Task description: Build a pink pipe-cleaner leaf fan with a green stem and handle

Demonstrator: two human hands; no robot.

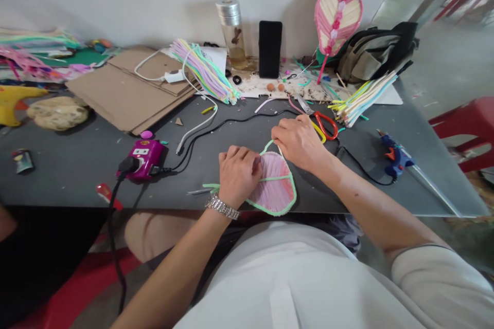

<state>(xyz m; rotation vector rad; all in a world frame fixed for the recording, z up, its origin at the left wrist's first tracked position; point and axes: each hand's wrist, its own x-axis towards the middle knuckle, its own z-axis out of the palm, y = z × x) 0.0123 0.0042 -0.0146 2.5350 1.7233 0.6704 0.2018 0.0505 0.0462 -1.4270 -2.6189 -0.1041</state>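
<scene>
A pink leaf-shaped piece [276, 185] edged with green pipe cleaner lies on the dark table [69, 169] near its front edge. My left hand [237, 175], with a metal watch at the wrist, presses down on the leaf's left side with curled fingers. My right hand [299, 141] is closed over the leaf's upper tip, pinching the green edging there.
Red-handled scissors [324, 122] lie just beyond my right hand. A blue glue gun [395, 157] is at the right, a purple power strip [144, 157] at the left. Pipe cleaner bundles [208, 72], cardboard sheets [131, 87], a phone [269, 49], a bottle [233, 33] and a finished pink leaf [337, 15] stand farther back.
</scene>
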